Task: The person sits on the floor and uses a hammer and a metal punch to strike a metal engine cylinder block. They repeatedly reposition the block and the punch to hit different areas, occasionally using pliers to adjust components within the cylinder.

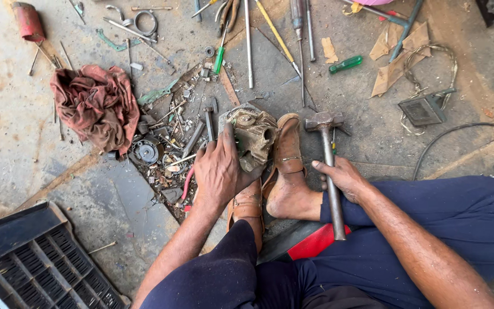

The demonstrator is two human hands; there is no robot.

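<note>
A black grille is lying at the lower left, and a red can is sitting at the top left; I cannot tell what is in it. A reddish rag is lying bunched on the concrete floor. Just right of it, a pile of scrap, bolts, a round black part and small metal bits, is spreading across the floor. The left hand is pressing down, fingers curled, on a dirty metal casting, which is sitting between the scrap and the person's sandalled foot. The right hand is closing loosely around the handle of a hammer, whose head is resting on the floor beside the foot. Above, screwdrivers and rods are lying scattered, and a small grey box with a wire loop is sitting at the right.
</note>
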